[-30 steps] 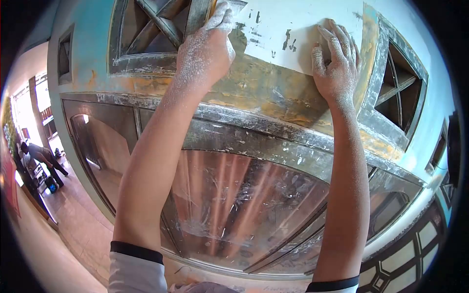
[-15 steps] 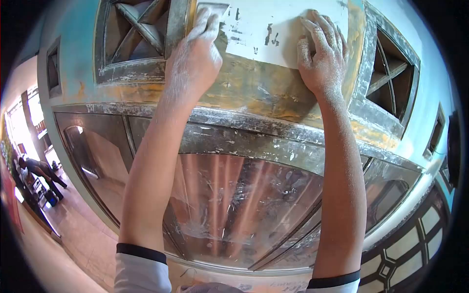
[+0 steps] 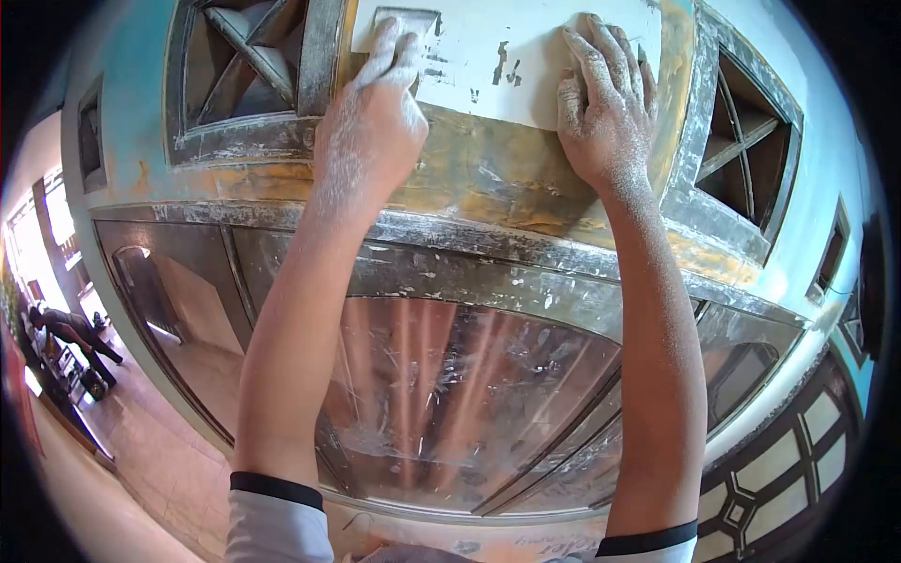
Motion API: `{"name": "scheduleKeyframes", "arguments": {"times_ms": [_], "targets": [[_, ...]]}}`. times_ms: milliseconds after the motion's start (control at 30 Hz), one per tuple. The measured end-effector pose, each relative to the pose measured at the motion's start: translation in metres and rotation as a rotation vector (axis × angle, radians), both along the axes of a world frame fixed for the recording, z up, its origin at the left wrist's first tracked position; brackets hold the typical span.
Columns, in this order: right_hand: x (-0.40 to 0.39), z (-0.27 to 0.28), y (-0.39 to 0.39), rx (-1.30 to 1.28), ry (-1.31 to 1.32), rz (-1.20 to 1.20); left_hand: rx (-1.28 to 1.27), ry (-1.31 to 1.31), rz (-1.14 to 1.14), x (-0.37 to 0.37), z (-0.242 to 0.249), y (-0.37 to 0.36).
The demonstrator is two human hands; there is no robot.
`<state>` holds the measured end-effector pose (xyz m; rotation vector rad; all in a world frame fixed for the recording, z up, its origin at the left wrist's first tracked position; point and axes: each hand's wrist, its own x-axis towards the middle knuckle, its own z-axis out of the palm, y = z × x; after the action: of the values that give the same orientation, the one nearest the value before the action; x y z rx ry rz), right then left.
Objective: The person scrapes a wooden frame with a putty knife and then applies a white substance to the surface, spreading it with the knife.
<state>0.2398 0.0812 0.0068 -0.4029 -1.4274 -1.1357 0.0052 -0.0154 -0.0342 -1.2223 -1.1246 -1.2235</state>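
Dust-covered, my left hand (image 3: 375,113) grips a flat grey scraper-like blade (image 3: 418,21), its fingers pressed on it against a white sheet or panel (image 3: 479,66). Dark irregular marks dot the white surface. On the right part of that panel, my right hand (image 3: 608,108) lies flat with its fingers spread, holding nothing. Powder coats both hands and wrists. Below the panel runs a worn yellow-brown band (image 3: 488,169), and under it a scraped dark frame (image 3: 469,239).
Crossed-bar openings sit at the left (image 3: 249,61) and right (image 3: 746,141). Glossy glass-like panes (image 3: 450,394) lie below the frame. At far left, a person (image 3: 75,338) bends over dark objects on the floor. Turquoise wall (image 3: 136,103) surrounds the openings.
Against the panel, my left hand and the blade have moved slightly right. My right hand has shifted slightly left in view. The surroundings have shifted a little left as the camera moved.
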Motion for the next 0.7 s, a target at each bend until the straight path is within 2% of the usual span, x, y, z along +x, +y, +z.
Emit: {"name": "scheduleKeyframes", "arguments": {"times_ms": [33, 100, 200, 233, 300, 400, 533, 567, 700], "targets": [[0.003, -0.001, 0.002, -0.017, -0.021, -0.070, -0.004, -0.004, 0.001, 0.004, 0.006, -0.005], [0.009, -0.001, 0.002, -0.027, -0.060, -0.067, -0.317, -0.152, 0.011, 0.017, 0.031, -0.024], [0.021, -0.009, -0.001, -0.066, -0.078, -0.122, -0.467, -0.272, 0.049, 0.031, 0.044, -0.036], [0.026, -0.014, -0.002, -0.093, -0.065, -0.185, -0.467, -0.268, 0.057, 0.027, 0.038, -0.032], [0.038, -0.024, -0.001, -0.128, -0.074, -0.197, -0.122, -0.037, -0.101, 0.016, 0.008, -0.013], [0.046, -0.032, -0.003, -0.163, -0.095, -0.207, -0.131, -0.050, -0.095, 0.025, -0.023, -0.014], [0.046, -0.034, -0.005, -0.194, -0.087, -0.210, -0.173, -0.046, -0.072, 0.030, 0.015, -0.015], [0.045, -0.034, -0.005, -0.199, -0.086, -0.205, -0.326, -0.184, -0.053, 0.043, 0.032, -0.029], [0.046, -0.034, -0.004, -0.197, -0.082, -0.174, -0.316, -0.206, -0.009, 0.040, 0.038, -0.020]]}}
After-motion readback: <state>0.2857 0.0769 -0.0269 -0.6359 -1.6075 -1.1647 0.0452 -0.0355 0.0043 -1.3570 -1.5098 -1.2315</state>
